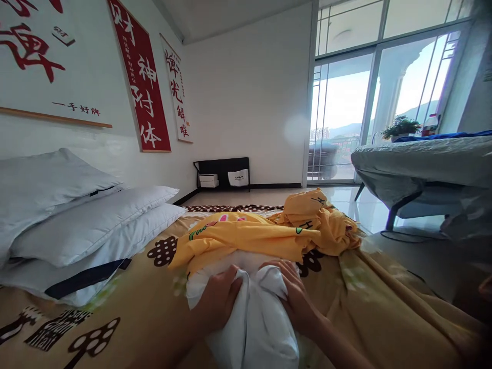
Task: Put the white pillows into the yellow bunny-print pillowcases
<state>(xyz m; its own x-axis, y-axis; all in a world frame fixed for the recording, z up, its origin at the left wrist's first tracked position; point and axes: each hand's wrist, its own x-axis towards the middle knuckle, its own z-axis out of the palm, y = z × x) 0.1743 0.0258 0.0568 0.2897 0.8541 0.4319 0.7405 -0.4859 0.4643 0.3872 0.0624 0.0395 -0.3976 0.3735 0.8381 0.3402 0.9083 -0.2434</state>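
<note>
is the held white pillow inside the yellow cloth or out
At least partly out: the white pillow lies bare between left hand and right hand. Yellow cloth overlaps its far end; inside or merely under, cannot tell.

Head-worn view, facing forward and down, close above bedspread (146, 302)

Between the left hand (220, 300) and right hand (289, 293) is a plain white puffy fabric pillow (265, 330); beyond them, crumpled yellow-orange cloth (249, 237) carries pink, green and black print; beneath, the tan fabric bedsheet (154, 320) has white-dotted brown motifs.
</note>
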